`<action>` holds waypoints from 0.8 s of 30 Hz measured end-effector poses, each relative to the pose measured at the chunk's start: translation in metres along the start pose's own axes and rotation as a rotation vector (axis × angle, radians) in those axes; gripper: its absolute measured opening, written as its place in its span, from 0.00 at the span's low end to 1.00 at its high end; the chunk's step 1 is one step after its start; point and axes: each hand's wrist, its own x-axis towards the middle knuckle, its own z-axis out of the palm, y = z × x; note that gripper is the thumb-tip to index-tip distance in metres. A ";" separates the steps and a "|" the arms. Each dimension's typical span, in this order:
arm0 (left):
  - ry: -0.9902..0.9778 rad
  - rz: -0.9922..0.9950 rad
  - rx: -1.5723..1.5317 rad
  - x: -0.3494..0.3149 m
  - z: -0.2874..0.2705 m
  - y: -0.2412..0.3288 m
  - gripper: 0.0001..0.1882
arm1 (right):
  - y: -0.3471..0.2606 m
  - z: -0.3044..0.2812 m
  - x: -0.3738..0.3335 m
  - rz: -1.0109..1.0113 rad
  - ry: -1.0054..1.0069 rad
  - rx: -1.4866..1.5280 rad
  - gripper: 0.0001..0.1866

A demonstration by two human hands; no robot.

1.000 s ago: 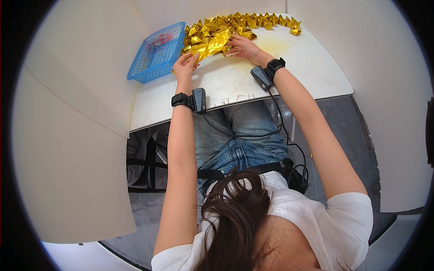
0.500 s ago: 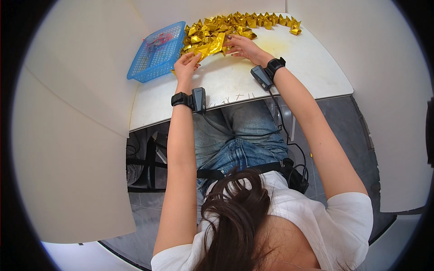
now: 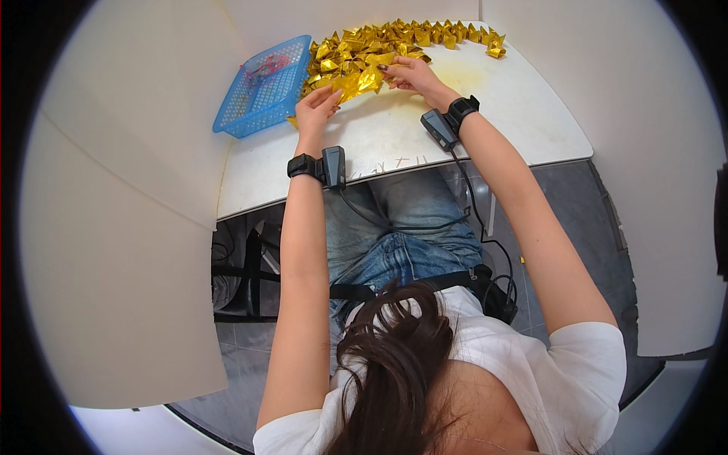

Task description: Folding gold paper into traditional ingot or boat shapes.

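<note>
Grasps the foil [image 3: 358, 85] with both hands over the left half of the table [image 3: 523, 121], nearer the far edge than the near one. Pinches its left end in the left hand [image 3: 316, 112], between thumb and bent fingers, just beside the basket [image 3: 265, 124]. Pinches its right end in the right hand [image 3: 415, 78], at the fingertips, with the back of the hand turned mostly up. Cannot tell whether the foil touches anything beneath. Directly beyond it, gold folded pieces [image 3: 387, 36], heaped thickly near the basket and thinning to a row along the far edge, as far as the far right corner. At the end of that row, set a little toward the near edge, a single piece [image 3: 495, 51]. By the far left corner, the blue basket, along the left edge, with something reddish [image 3: 271, 67] inside, too small to make out. Between basket and left wrist, a small gold tip [image 3: 293, 120]. To the right of the right hand, a yellowish stain [image 3: 464, 76]; at the middle of the near edge, dark marks [image 3: 390, 164]. On each wrist, a black strap [image 3: 305, 166] with a grey box [image 3: 334, 168], trailing a cable [image 3: 475, 199] past the near edge, above blue jeans [image 3: 409, 201].
</note>
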 end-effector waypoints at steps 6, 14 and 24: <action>-0.099 -0.001 -0.061 -0.003 0.001 0.004 0.16 | 0.005 -0.005 0.006 -0.027 0.027 0.036 0.06; -0.246 -0.094 -0.301 -0.007 0.004 0.010 0.14 | 0.008 -0.005 0.008 -0.027 0.033 0.035 0.06; -0.235 -0.060 -0.338 -0.008 0.007 0.010 0.17 | 0.006 -0.001 0.006 -0.065 0.005 -0.081 0.07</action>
